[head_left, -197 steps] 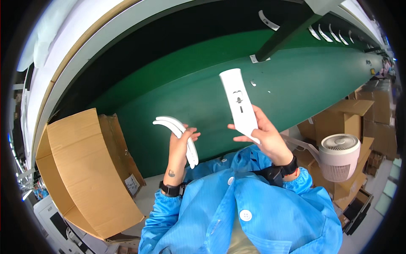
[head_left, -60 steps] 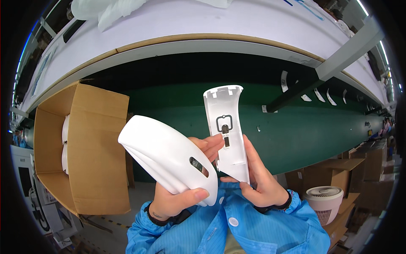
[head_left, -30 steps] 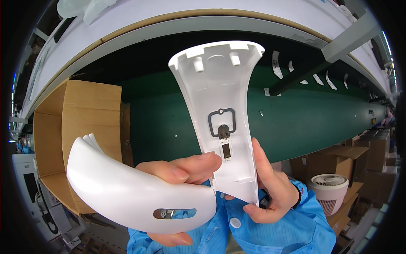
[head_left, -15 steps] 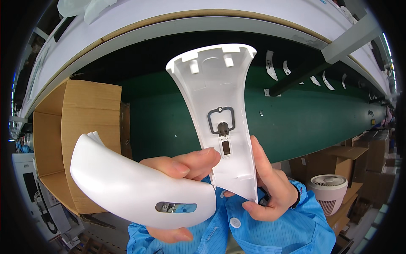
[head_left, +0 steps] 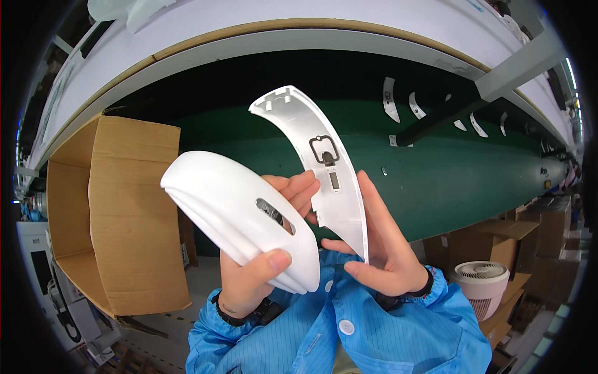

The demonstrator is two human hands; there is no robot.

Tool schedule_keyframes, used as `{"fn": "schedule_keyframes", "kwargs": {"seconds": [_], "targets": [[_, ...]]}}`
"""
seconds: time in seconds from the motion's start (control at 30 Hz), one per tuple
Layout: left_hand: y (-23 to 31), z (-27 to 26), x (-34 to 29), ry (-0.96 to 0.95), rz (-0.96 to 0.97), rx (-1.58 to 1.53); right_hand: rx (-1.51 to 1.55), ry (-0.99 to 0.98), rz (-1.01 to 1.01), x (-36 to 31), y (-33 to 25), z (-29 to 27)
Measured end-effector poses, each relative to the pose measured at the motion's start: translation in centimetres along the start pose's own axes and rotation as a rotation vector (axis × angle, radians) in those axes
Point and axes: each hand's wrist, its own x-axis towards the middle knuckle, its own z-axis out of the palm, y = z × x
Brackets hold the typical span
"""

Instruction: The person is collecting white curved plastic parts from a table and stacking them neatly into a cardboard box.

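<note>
My left hand grips a curved white plastic housing, its thumb on the near face and its fingers behind. An oblong slot with metal parts inside shows in that housing. In my right hand a second piece, a curved white shell, stands upright, held near its narrow lower end. Its hollow inside carries a dark squarish ring gasket and a small rectangular window. The fingertips of my left hand come close to the shell's left edge; whether they touch it I cannot tell.
An open cardboard box stands at the left. Beyond my hands runs a green conveyor belt, with several white curved parts on it at the far right. A white shelf hangs above. A round fan-like appliance and cartons are at the right.
The left-hand housing has turned and moved up and right, so its other side shows. The right-hand shell has rotated more edge-on and shifted slightly. Both stay held.
</note>
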Motion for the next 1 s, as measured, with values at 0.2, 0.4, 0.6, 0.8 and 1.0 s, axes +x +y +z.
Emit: {"fn": "schedule_keyframes", "kwargs": {"seconds": [0.2, 0.4, 0.6, 0.8, 1.0], "targets": [[-0.2, -0.3, 0.6, 0.143, -0.036, 0.018, 0.187, 0.054, 0.036, 0.9, 1.4, -1.1], [-1.2, -1.3, 1.2, 0.191, -0.122, -0.033, 0.201, 0.055, 0.031, 1.5, 2.7, -1.4], [-1.6, -0.7, 1.7, 0.197, -0.145, 0.025, 0.172, 0.063, 0.056, 1.8, 3.3, -1.6], [-1.9, -1.2, 2.3, 0.222, -0.253, 0.073, -0.265, -0.152, 0.022, 2.2, 4.5, -2.0], [-3.9, -2.3, 3.5, 0.235, -0.202, 0.019, -0.657, -0.206, -0.037, 3.0, 4.8, -2.4]]}}
